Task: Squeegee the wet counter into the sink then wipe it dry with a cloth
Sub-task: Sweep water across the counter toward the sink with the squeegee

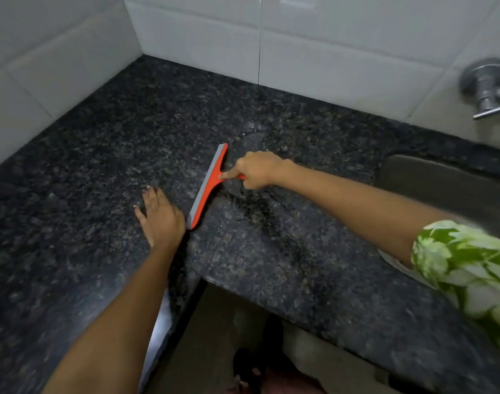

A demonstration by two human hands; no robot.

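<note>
An orange squeegee (207,185) with a grey blade stands on the black granite counter (101,155), its blade running from far right to near left. My right hand (257,169) grips its handle, index finger stretched along the neck. Flat on the counter just left of the blade's near end rests my left hand (159,216), fingers apart and holding nothing. Water films and streaks (254,206) lie on the stone to the right of the blade. The dark sink (448,191) is sunk into the counter at the right. No cloth is in view.
White tiled walls (209,32) meet in a corner behind the counter. A chrome tap (487,89) sticks out of the wall above the sink. The counter is L-shaped; its inner front edge (194,282) drops to the floor, where my feet show.
</note>
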